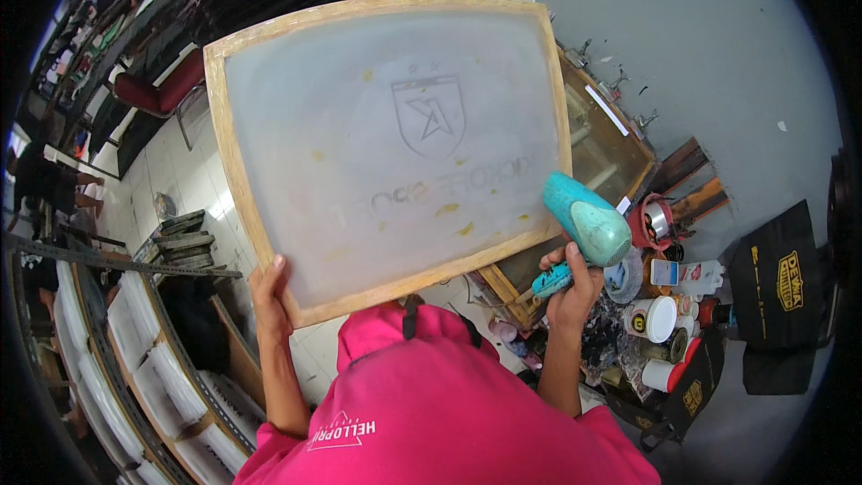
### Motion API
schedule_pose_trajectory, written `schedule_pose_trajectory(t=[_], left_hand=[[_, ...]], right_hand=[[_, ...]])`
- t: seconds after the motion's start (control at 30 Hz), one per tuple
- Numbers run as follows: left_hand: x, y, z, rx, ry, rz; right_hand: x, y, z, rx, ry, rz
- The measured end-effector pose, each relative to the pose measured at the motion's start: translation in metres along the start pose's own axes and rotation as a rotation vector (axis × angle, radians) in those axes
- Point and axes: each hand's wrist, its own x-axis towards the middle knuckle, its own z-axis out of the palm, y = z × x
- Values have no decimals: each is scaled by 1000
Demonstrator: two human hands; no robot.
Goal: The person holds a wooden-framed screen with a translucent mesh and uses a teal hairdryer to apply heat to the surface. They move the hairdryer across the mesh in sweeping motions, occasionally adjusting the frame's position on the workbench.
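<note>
A wooden-framed screen-printing screen fills the middle of the view, raised and tilted in front of me. Its pale grey mesh carries a faint shield emblem, a line of reversed lettering below it and several yellowish spots. My left hand grips the frame at its near left corner. Beside the near right corner, my right hand is wrapped round the handle of a turquoise hair dryer. The dryer's barrel points up and left, its front end overlapping the frame's right edge.
Tubs, jars and cans crowd a stained surface on the right. Behind the screen stands a wooden table with metal clamps along a grey wall. Racks with white stacks are at left; a red chair stands beyond.
</note>
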Motion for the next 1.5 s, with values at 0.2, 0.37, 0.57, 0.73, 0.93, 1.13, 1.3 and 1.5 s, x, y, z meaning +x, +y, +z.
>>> schedule_pose_trajectory(t=[0.2,0.37,0.57,0.73,0.93,1.13,1.3,1.5], left_hand=[[6,-6,-5,-39,-54,-5],[11,-7,-3,-10,-17,-10],[3,-4,2,-34,41,8],[7,-12,-7,-14,12,3],[5,-5,0,-21,-6,6],[9,-11,-6,-24,-7,0],[9,-10,-6,-10,-24,-4],[7,-1,4,11,20,13]], right_hand=[[5,-3,1,24,29,-21],[5,-1,5,51,57,-38],[9,5,2,30,36,4],[12,5,-2,2,20,-4],[11,7,2,-5,40,-15],[16,7,1,75,53,2],[19,12,-4,16,66,-37],[16,8,7,64,73,-80]])
